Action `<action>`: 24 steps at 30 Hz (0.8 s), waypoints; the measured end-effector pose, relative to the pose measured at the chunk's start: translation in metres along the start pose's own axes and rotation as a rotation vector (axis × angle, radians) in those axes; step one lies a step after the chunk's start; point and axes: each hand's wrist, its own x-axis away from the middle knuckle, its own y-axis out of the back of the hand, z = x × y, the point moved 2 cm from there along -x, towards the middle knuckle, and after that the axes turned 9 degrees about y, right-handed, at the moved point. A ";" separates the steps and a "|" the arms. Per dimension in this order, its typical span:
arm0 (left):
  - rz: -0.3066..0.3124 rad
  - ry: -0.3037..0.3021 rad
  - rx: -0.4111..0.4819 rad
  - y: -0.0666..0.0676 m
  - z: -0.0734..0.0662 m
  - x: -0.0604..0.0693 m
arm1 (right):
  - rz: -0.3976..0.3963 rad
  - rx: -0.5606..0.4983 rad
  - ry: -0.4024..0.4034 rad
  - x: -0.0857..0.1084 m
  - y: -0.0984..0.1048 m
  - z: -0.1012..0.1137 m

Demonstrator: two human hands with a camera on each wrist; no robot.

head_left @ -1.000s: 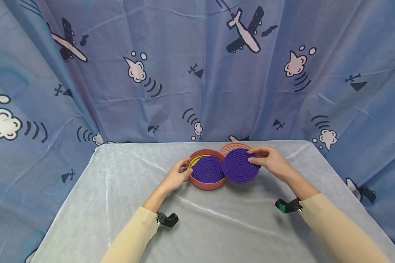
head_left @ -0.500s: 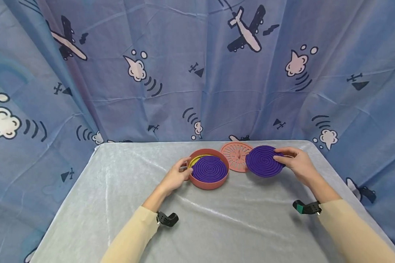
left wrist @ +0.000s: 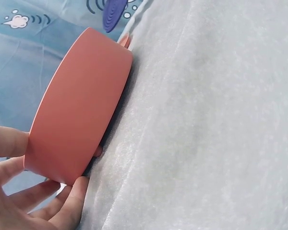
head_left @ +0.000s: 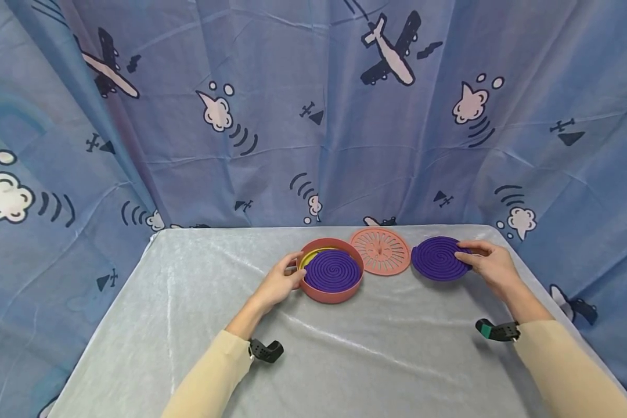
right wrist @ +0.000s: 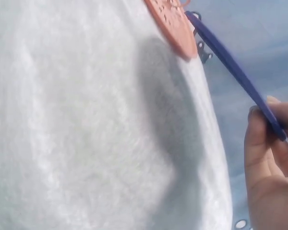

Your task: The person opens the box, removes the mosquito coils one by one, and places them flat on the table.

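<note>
My right hand (head_left: pixel 492 268) pinches the right edge of a purple spiral disc (head_left: pixel 439 259). In the right wrist view this disc (right wrist: pixel 235 69) is seen edge-on, raised above the cloth, between thumb and fingers of the hand (right wrist: pixel 273 167). My left hand (head_left: pixel 278 283) grips the left side of a round red container (head_left: pixel 331 298), thumb at the rim. Inside it lie a second purple spiral disc (head_left: pixel 332 271) and a yellow piece (head_left: pixel 310 254). The left wrist view shows the fingers of the hand (left wrist: pixel 33 191) against the container's outer wall (left wrist: pixel 81 100).
A slotted coral lid (head_left: pixel 380 251) with a small central knob lies flat on the grey-white cloth (head_left: pixel 345 360), just right of the container. Behind the table hangs a blue curtain (head_left: pixel 271 116) with printed planes and clouds. Dark bands sit on both wrists.
My right hand has carried its purple disc to the right, away from the container, uncovering the slotted lid. My left hand and the container have stayed in place.
</note>
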 end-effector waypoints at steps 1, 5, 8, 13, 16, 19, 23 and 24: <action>-0.001 0.004 0.003 0.000 0.000 0.000 | -0.003 0.013 -0.007 -0.001 0.000 -0.003; -0.001 0.002 0.005 0.000 0.002 -0.001 | -0.010 0.031 -0.014 -0.002 0.002 -0.014; 0.001 0.002 0.005 -0.001 0.004 -0.003 | -0.011 0.018 -0.015 -0.003 0.001 -0.020; 0.003 -0.004 -0.005 -0.002 0.005 -0.002 | -0.003 -0.001 -0.014 -0.004 -0.002 -0.028; 0.001 -0.002 -0.012 -0.001 0.004 -0.001 | 0.001 0.034 -0.012 -0.006 -0.005 -0.031; 0.002 -0.002 -0.009 -0.001 0.004 0.000 | 0.017 0.087 -0.013 -0.008 -0.007 -0.033; 0.001 -0.006 -0.005 0.000 0.002 -0.002 | 0.058 0.134 0.014 -0.010 -0.006 -0.036; -0.001 -0.007 -0.005 0.001 0.002 -0.002 | 0.070 0.139 0.026 -0.011 -0.006 -0.037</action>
